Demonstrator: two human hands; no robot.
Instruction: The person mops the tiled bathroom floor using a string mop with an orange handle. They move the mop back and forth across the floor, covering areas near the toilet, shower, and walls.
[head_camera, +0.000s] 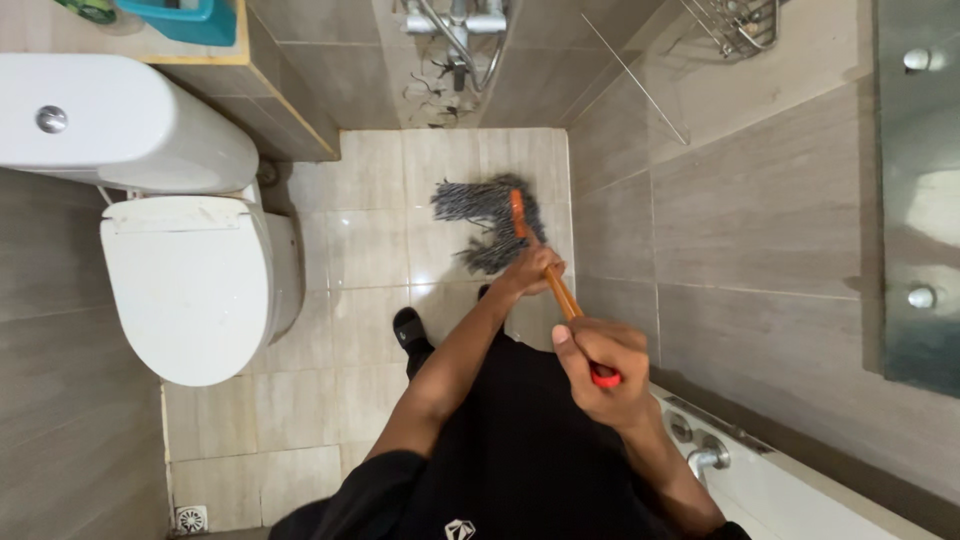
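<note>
Holding: both hands clamped on mop handle
Left hand: lower grip
Right hand: upper grip, red end
Mop head: grey strands on floor tiles, 12 o'clock
Toilet: 9 o'clock

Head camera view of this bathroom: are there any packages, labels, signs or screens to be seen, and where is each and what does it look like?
Small white emblem: on the person's black shirt, bottom edge of the view; angular outline, too small to tell more.
Green item: top left on the shelf beside a teal tub; cut off by the frame, cannot tell if it is a package.
No signs or screens show.
</note>
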